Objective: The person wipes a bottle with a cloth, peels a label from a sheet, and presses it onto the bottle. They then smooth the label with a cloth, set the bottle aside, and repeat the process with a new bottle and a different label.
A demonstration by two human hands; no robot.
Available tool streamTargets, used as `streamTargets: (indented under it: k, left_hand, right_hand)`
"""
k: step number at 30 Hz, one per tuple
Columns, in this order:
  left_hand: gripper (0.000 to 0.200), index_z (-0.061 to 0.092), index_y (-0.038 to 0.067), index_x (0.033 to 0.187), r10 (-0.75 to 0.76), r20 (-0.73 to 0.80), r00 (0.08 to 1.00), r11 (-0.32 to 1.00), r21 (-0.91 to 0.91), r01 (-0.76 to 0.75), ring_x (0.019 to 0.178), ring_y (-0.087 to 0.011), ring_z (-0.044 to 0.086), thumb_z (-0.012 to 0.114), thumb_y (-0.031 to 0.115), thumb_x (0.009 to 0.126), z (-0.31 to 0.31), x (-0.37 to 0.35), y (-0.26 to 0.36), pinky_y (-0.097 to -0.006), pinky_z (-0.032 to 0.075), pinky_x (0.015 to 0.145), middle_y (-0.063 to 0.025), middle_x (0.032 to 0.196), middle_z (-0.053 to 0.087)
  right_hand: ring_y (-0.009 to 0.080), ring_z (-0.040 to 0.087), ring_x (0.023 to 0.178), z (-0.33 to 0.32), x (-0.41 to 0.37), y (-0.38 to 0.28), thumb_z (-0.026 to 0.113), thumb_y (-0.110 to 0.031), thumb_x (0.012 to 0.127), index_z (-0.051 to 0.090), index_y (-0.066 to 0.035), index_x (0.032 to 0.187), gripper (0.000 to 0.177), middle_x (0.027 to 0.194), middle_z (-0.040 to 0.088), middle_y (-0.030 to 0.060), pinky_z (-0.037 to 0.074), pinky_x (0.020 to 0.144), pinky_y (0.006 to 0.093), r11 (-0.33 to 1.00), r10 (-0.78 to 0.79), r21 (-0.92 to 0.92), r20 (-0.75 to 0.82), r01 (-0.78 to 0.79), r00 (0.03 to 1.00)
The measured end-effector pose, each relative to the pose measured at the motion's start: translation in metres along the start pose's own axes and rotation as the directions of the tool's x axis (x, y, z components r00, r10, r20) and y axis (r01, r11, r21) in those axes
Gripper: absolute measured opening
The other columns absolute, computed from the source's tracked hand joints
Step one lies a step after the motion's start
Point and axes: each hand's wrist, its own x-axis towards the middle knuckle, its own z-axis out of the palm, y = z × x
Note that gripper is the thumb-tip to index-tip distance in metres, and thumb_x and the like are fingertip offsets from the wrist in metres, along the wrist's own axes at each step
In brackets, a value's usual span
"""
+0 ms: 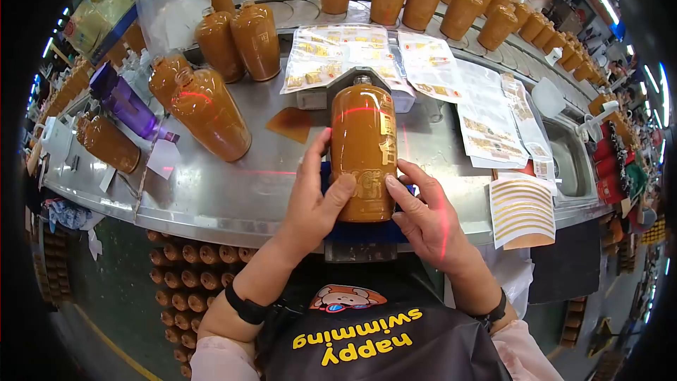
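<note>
A glossy brown ceramic bottle (364, 141) with gold lettering lies in a holder in front of me, its neck pointing away. My left hand (315, 194) wraps around its left side, thumb on the front near the base. On the right side my right hand (427, 215) grips the lower body, thumb pressed by a gold decal. A red laser line crosses the bottle's upper part. Behind its neck stands a dark angled support (357, 74). What lies under the bottle is mostly hidden; some blue shows at its edges.
Decal sheets (338, 53) lie behind the bottle, with more sheets (490, 123) to the right. A sheet of gold strips (522, 209) overhangs the front edge near a sink (568, 159). Brown bottles (211, 113) and a purple flask (125, 102) stand left. A conveyor (300, 13) carries several bottles.
</note>
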Motion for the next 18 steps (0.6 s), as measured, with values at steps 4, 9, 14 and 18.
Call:
streamTargets:
  k: [4, 9, 14, 18]
  left_hand:
    - [0.070, 0.026, -0.007, 0.146, -0.027, -0.025, 0.999, 0.999, -0.037, 0.026, 0.136, -0.0327, 0.036, 0.053, 0.036, 0.098, 0.0034, 0.0020, 0.0025, -0.0400, 0.026, 0.113, -0.0247, 0.145, 0.038]
    - [0.070, 0.026, -0.008, 0.146, -0.023, -0.036, 0.999, 0.999, -0.032, 0.022, 0.137, -0.0330, 0.035, 0.051, 0.037, 0.099, 0.0048, 0.0019, 0.0022, -0.0399, 0.025, 0.113, -0.0250, 0.145, 0.038]
    - [0.061, 0.031, -0.007, 0.144, -0.040, -0.043, 0.998, 0.976, -0.216, 0.030, 0.132, -0.0271, 0.042, 0.046, 0.034, 0.102, 0.0019, 0.0010, -0.0022, -0.0362, 0.030, 0.110, -0.0209, 0.141, 0.044]
    - [0.054, 0.035, -0.007, 0.142, -0.055, -0.028, 0.998, 0.967, -0.252, 0.047, 0.128, -0.0223, 0.046, 0.045, 0.030, 0.104, 0.0009, -0.0036, 0.0021, -0.0327, 0.035, 0.107, -0.0169, 0.138, 0.048]
  right_hand:
    - [0.0380, 0.053, 0.115, 0.0002, -0.0011, 0.0000, 0.069, 0.004, 0.078, 0.052, -0.008, 0.137, 0.063, 0.139, 0.044, 0.0229, 0.046, 0.097, 0.0426, 1.000, 0.011, 0.005, 0.002, -0.011, 1.000]
    - [0.0368, 0.053, 0.113, 0.0019, -0.0004, 0.0003, 0.070, 0.004, 0.077, 0.053, -0.007, 0.136, 0.062, 0.140, 0.044, 0.0223, 0.048, 0.096, 0.0418, 1.000, 0.008, -0.002, -0.007, -0.008, 1.000]
    - [0.0355, 0.054, 0.110, 0.0033, -0.0014, 0.0006, 0.070, 0.003, 0.078, 0.054, -0.007, 0.135, 0.060, 0.140, 0.044, 0.0217, 0.048, 0.094, 0.0413, 1.000, 0.018, 0.009, -0.012, -0.018, 1.000]
    - [0.0347, 0.054, 0.110, 0.0030, -0.0017, 0.0026, 0.070, 0.002, 0.079, 0.054, -0.006, 0.135, 0.059, 0.140, 0.044, 0.0213, 0.047, 0.094, 0.0411, 0.999, 0.020, 0.026, -0.004, -0.020, 1.000]
